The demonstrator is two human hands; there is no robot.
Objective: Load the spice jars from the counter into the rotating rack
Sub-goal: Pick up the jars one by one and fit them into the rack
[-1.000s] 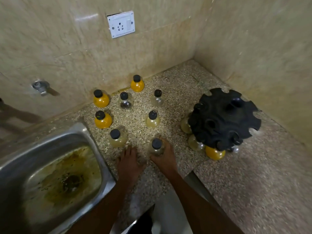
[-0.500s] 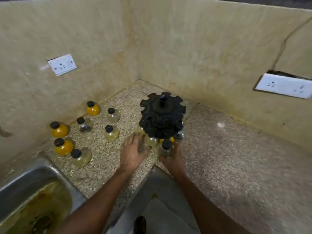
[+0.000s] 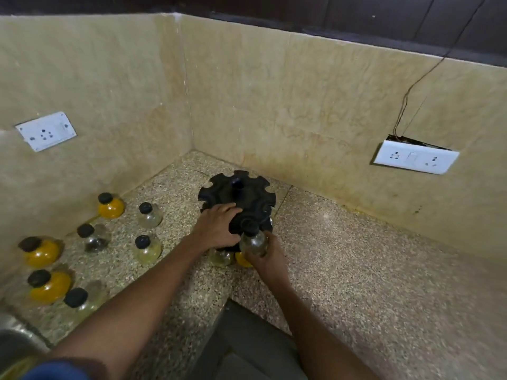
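Jar point(image 3: 253, 241) upright, cap up, in right hand point(image 3: 270, 259)

No readable text, label or number shows anywhere.

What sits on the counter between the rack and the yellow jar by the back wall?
In the head view, one clear jar with a black cap stands between the black rack and the yellow jar; otherwise bare counter.

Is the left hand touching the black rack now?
Touching. The head view shows the left hand lying on the black rack, fingers spread over its top disc.
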